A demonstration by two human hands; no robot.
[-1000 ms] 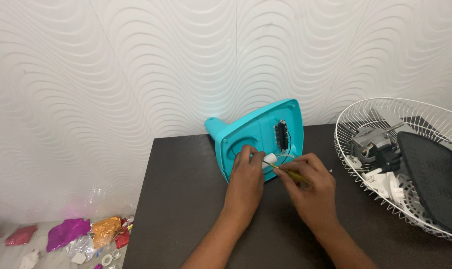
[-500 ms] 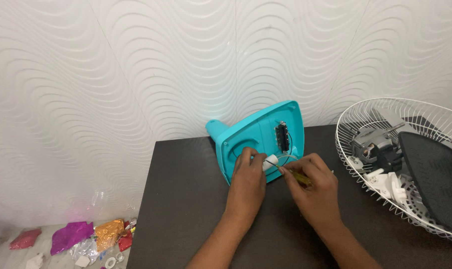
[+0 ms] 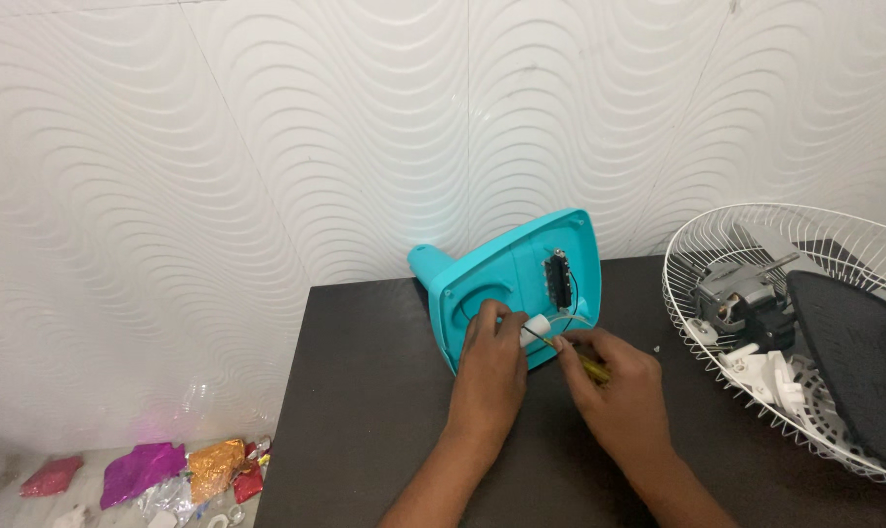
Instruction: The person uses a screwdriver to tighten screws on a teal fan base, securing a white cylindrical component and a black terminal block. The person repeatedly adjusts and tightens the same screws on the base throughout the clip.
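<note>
A turquoise fan base (image 3: pixel 506 279) lies tipped on its side on the dark table (image 3: pixel 365 411), its hollow underside facing me, with a black switch block (image 3: pixel 559 279) and thin wires inside. My left hand (image 3: pixel 492 367) pinches a small white cylindrical part (image 3: pixel 536 327) at the base's lower edge. My right hand (image 3: pixel 614 386) grips a yellow-handled tool (image 3: pixel 591 367) whose tip points at that white part. The two hands sit close together, almost touching.
A white wire fan grille (image 3: pixel 716 244) at the right holds a grey motor (image 3: pixel 731 293), white plastic pieces (image 3: pixel 765 376) and a black panel (image 3: pixel 853 357). Shiny coloured wrappers (image 3: pixel 169 469) lie on the floor at lower left. A wavy white wall stands behind the table.
Both hands stay at the fan base with only slight shifts; the view has drifted a little.
</note>
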